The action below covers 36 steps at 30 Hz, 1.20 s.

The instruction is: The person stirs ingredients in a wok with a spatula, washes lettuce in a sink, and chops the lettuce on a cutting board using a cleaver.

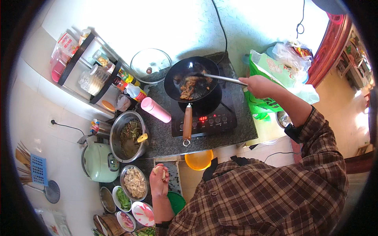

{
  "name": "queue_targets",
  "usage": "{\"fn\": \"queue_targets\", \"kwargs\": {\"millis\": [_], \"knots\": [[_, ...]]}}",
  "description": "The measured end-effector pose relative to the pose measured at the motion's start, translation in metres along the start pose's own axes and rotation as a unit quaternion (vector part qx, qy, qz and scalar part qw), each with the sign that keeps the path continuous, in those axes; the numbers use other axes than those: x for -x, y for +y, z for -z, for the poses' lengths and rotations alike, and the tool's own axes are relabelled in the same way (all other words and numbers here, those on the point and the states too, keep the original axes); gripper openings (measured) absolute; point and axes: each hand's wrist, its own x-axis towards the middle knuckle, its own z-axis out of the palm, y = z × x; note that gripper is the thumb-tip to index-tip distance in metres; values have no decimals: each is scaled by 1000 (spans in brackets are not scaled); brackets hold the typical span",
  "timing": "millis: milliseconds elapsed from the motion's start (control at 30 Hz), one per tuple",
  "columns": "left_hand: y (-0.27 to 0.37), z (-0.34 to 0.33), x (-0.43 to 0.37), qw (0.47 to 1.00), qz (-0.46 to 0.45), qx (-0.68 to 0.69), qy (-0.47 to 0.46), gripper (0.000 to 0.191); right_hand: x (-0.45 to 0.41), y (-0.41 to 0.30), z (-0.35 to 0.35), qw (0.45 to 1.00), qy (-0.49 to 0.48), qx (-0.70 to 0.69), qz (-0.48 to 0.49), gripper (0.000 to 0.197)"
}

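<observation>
My right hand (260, 86) grips the metal handle of a cooking utensil (226, 78), whose dark head reaches into the black wok (174, 69). Browned pieces of food (187, 87) lie in the wok. The wok rests on an induction cooker (227, 126) with a lit red display, its wooden handle (187, 122) pointing towards me and held by neither hand. Lower down, my left hand (159, 180) is closed around a small pale thing (161, 172), mostly hidden by the fingers. Beside that hand stands a metal bowl of pale sliced food (135, 182).
A pink flask (156, 109) and a steel basin (114, 147) stand left of the cooker. A glass lid (151, 63) leans behind it. A green rice cooker (100, 162) and several bowls, one with green vegetables (122, 199), line the left. A green bag (260, 101) sits right.
</observation>
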Motion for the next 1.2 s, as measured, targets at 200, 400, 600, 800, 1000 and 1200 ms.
{"fn": "queue_targets", "kwargs": {"millis": [200,400,600,800,1000,1200], "knots": [[-8,0,0,1000,-2,11,4,17,-19,18,-32,991,86,-105,4,39],[-17,7,-1,999,-4,25,19,18,-22,-14,-38,958,-62,-279,1,40],[-21,13,1,999,3,39,24,17,2,-33,-23,946,-44,-319,28,43],[-26,17,-1,999,12,35,20,18,6,-34,-29,945,-124,-302,-11,41],[-25,18,-1,999,23,32,20,18,-11,-27,-43,986,16,-165,-35,44],[-14,14,-5,1000,15,20,-8,19,-24,-9,-63,986,81,-142,-33,39]]}}
